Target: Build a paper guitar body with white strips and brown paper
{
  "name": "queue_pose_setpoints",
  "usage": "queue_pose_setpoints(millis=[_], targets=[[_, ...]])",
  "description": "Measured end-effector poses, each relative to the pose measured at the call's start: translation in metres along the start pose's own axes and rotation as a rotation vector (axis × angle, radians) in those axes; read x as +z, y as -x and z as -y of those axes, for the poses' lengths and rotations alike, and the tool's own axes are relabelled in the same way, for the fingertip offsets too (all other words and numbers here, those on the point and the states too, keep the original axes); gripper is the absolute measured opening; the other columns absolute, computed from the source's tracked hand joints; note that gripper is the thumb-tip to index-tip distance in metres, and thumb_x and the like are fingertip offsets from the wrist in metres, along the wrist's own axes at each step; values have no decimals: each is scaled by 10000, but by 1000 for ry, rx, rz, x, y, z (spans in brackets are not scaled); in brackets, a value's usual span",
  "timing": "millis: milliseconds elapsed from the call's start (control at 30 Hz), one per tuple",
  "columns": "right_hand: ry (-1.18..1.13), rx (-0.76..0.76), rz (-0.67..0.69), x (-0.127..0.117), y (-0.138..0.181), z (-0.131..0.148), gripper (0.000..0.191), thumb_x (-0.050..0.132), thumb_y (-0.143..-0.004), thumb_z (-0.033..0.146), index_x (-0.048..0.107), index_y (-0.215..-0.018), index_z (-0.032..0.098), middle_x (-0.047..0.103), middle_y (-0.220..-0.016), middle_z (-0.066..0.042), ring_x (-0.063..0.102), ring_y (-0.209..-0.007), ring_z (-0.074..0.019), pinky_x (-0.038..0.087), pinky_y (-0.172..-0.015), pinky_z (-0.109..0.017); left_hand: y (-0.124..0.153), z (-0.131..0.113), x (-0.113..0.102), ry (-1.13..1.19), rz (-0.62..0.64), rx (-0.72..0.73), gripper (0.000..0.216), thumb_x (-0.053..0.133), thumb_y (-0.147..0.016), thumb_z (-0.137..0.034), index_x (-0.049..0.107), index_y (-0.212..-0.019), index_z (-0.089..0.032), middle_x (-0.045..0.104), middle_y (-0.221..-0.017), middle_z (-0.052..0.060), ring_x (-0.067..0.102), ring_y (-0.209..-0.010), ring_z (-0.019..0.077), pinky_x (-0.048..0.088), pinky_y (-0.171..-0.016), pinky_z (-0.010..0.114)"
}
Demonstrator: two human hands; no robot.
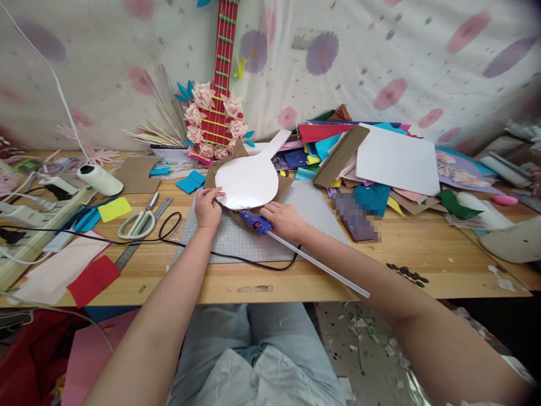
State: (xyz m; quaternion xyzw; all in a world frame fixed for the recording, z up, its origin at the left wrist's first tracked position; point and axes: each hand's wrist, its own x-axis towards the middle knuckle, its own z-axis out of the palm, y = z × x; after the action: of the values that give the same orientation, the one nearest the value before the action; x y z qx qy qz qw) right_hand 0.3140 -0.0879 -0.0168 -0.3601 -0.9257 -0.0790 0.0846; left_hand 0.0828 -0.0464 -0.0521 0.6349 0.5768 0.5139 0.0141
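Note:
A white paddle-shaped cutout (247, 179), round with a long neck pointing up and right, lies over brown cardboard (284, 189) on a grey cutting mat (313, 217). My left hand (208, 207) grips the cutout's lower left edge with bent fingers; the thumb is partly hidden. In my right hand (283, 220) is a blue hot glue gun (256, 222), its nozzle close to the bottom edge of the cutout. A long translucent glue stick (321, 264) sticks out of the gun's back and slants down to the right.
A red paper guitar (215, 118) with pink flowers leans at the back. Scissors (141, 220), a metal ruler (143, 234) and a power strip (42, 234) lie left. The gun's black cord (253, 264) crosses the mat. Coloured sheets (329, 146) and a phone (357, 217) are right.

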Motion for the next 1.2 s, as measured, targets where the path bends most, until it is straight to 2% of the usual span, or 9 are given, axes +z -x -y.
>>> queue_pose_setpoints(millis=[400, 600, 733, 867, 1000, 1100, 1200], targets=[[-6, 103, 5, -3, 20, -13, 186, 423, -888, 265, 568, -950, 168, 629, -922, -76, 531, -858, -186, 297, -603, -275, 0, -3, 0, -25, 5, 1, 567, 357, -594, 63, 681, -998, -168, 700, -829, 19, 525, -999, 205, 419, -950, 330], [-102, 165, -55, -2, 34, -31, 219, 453, -872, 329, 587, -941, 170, 630, -915, -78, 536, -834, -185, 330, -634, -270, 0, -2, 0, -20, 10, -10, 568, 357, -599, 66, 675, -1006, -170, 705, -846, 24, 517, -1005, 204, 411, -958, 336], [-255, 277, -182, 6, 39, -34, 275, 499, -844, 435, 607, -925, 195, 644, -884, -55, 564, -803, -173, 374, -662, -271, 0, 0, 1, -4, 20, -7, 563, 361, -605, 63, 667, -1018, -166, 707, -860, 41, 505, -1026, 207, 405, -969, 347], [-409, 306, -227, 17, 35, -22, 298, 549, -795, 470, 613, -891, 195, 652, -873, -55, 583, -799, -177, 414, -694, -284, 1, 3, 2, -39, 17, 29, 567, 366, -611, 52, 674, -1024, -186, 696, -891, 47, 513, -1065, 202, 409, -977, 350], [-718, 485, -323, 22, 30, -18, 352, 557, -746, 539, 598, -821, 198, 636, -769, -35, 577, -720, -179, 453, -677, -309, 2, 1, 3, -150, 23, 150, 561, 414, -595, 27, 682, -1024, -217, 633, -1119, 61, 486, -1176, 211, 308, -1083, 411], [-1015, 694, -446, 22, 30, -25, 386, 579, -694, 571, 584, -770, 192, 623, -718, -38, 580, -675, -177, 479, -652, -323, 4, 0, 5, -168, 168, 263, 633, 415, -582, 37, 635, -1114, -228, 613, -1190, 47, 452, -1242, 199, 177, -1146, 446], [-1206, 786, -538, 19, 32, -33, 393, 612, -647, 563, 567, -765, 190, 611, -692, -37, 581, -657, -165, 490, -625, -313, 7, 1, 6, -171, 331, 319, 703, 397, -602, 49, 546, -1229, -232, 622, -1199, 31, 471, -1236, 179, 100, -1159, 468]])
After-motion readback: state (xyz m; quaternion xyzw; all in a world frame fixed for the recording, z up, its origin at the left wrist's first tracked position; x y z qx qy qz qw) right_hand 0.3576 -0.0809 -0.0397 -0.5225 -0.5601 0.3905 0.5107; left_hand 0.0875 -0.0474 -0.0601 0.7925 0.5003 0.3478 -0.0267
